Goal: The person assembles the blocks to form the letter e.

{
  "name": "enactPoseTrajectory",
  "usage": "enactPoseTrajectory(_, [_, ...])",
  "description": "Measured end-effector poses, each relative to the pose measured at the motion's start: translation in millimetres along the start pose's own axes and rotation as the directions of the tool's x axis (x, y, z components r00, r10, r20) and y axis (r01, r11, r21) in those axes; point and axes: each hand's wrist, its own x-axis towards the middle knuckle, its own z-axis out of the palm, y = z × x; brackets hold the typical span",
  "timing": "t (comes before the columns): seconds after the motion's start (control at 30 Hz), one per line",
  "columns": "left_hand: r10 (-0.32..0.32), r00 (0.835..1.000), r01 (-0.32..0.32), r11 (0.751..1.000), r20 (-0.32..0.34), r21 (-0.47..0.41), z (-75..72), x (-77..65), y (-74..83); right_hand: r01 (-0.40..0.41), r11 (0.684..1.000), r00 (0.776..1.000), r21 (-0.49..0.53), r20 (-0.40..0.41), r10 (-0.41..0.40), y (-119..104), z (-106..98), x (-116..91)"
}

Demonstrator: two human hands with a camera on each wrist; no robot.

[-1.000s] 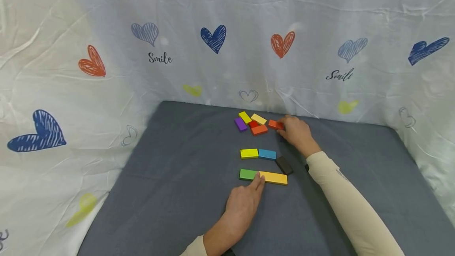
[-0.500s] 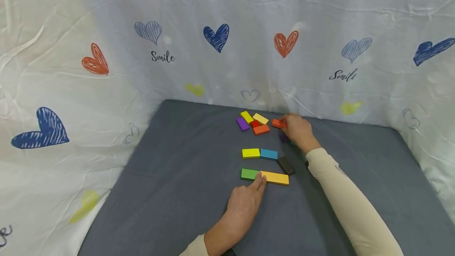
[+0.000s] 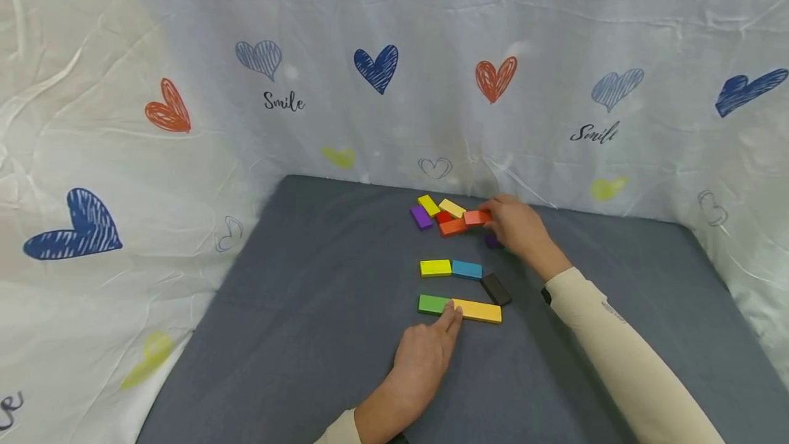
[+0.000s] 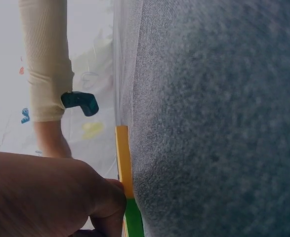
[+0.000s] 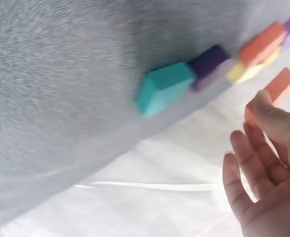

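Observation:
My right hand (image 3: 520, 228) pinches an orange-red block (image 3: 476, 218) between thumb and fingertip. The right wrist view shows the block raised off the cloth, the other fingers spread loosely. In the head view it overlaps another orange block (image 3: 453, 227) in the far cluster. My left hand (image 3: 422, 360) stretches its fingers onto the seam between a green block (image 3: 433, 304) and a longer yellow-orange piece (image 3: 483, 311), which lie end to end. A dark purple block (image 5: 210, 66) and a teal-green block (image 5: 165, 88) lie below the right hand.
Purple (image 3: 422, 218), yellow (image 3: 428, 205), cream (image 3: 453, 208) and red (image 3: 443, 216) blocks cluster at the back. Mid-table, a yellow block (image 3: 435, 268) abuts a blue one (image 3: 467, 270); a black block (image 3: 496, 289) slants beside them. A patterned white curtain (image 3: 382, 129) stands behind the grey cloth.
The right hand has lifted the orange-red block from the cloth and brought it slightly left, toward the cluster. The left hand stays in place on the green and yellow-orange pieces.

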Motion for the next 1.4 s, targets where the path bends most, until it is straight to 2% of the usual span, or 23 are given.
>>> enactPoseTrajectory(0.27, [0.003, 1.000, -0.003, 1.000, -0.007, -0.022, 0.6, 1.0, 0.0, 0.210, 0.976, 0.977, 0.049, 0.016, -0.211, -39.5, -10.7, -9.1])
enactPoseTrajectory(0.5, [0.003, 1.000, -0.003, 1.000, -0.031, 0.000, 1.3, 0.9, 0.1, 0.331, 0.938, 0.942, 0.097, 0.025, -0.335, -74.2, -13.4, -11.5])
enactPoseTrajectory(0.73, [-0.005, 0.999, 0.005, 1.000, -0.032, -0.023, 2.0, 1.5, -1.0, 0.451, 0.888, 0.891, 0.088, 0.024, -0.454, -98.5, -3.9, -10.1])
enactPoseTrajectory(0.97, [-0.007, 1.000, 0.007, 1.000, -0.002, -0.010, 1.9, 1.9, -0.6, 0.478, 0.874, 0.872, 0.090, 0.069, -0.484, -113.9, 6.5, -10.7])
enactPoseTrajectory(1.27, [0.002, 0.997, 0.000, 1.000, -0.083, 0.026, 2.7, 0.6, -2.0, 0.487, 0.866, 0.863, 0.115, 0.087, -0.497, -119.4, 22.1, -12.7])
enactPoseTrajectory(1.4, [0.010, 0.995, -0.006, 0.999, -0.099, 0.044, 2.9, -0.1, -1.9, 0.489, 0.865, 0.861, 0.115, 0.098, -0.499, -119.5, 28.9, -14.7])
